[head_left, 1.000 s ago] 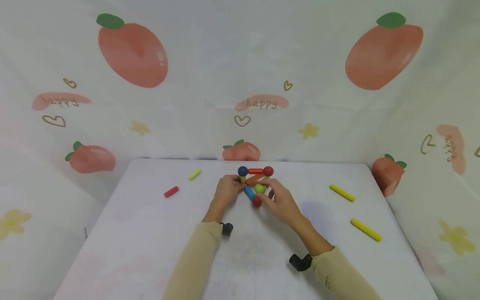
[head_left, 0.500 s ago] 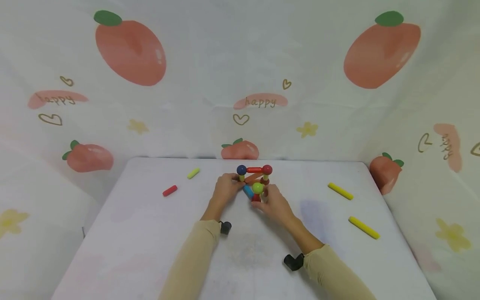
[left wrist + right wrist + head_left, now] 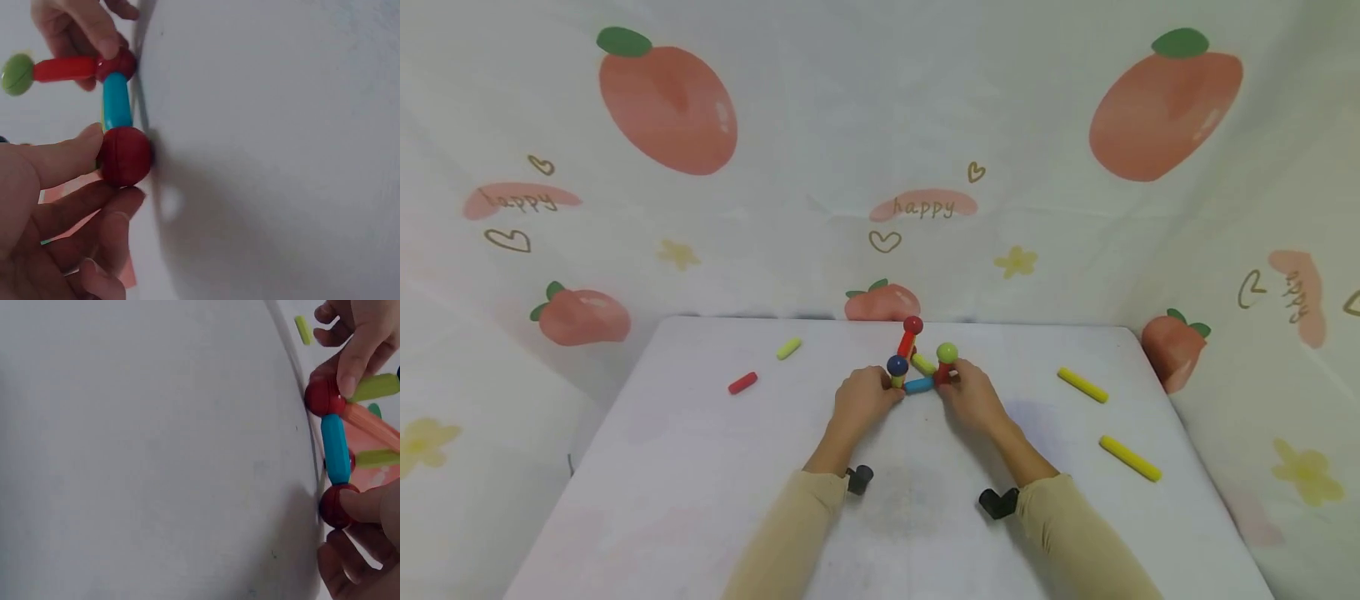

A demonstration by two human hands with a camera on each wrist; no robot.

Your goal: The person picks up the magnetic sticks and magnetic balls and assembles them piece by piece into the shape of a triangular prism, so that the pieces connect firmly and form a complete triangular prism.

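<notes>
A magnetic ball-and-stick frame stands between both hands. My left hand [image 3: 863,402] pinches a red ball [image 3: 126,156] at its near left corner; above that ball rise a yellow-green stick and a dark blue ball [image 3: 897,366]. My right hand [image 3: 973,398] holds the red ball [image 3: 335,506] at the near right corner, where a red stick [image 3: 64,69] carries a green ball [image 3: 947,353]. The blue stick [image 3: 918,386] joins these two corners. Another red stick [image 3: 907,344] reaches back to a raised red ball [image 3: 913,325]. An orange stick [image 3: 373,426] shows in the right wrist view.
Left of the frame, a loose red stick [image 3: 742,382] and a short yellow-green stick [image 3: 789,348] lie on the white table [image 3: 700,500]. Two longer yellow sticks [image 3: 1082,385] lie toward the right edge. A printed curtain [image 3: 805,125] hangs behind.
The whole frame has turned counterclockwise seen from above, bringing the blue ball nearer and the green ball to the right. My right hand went from beside the green ball to the lower red ball.
</notes>
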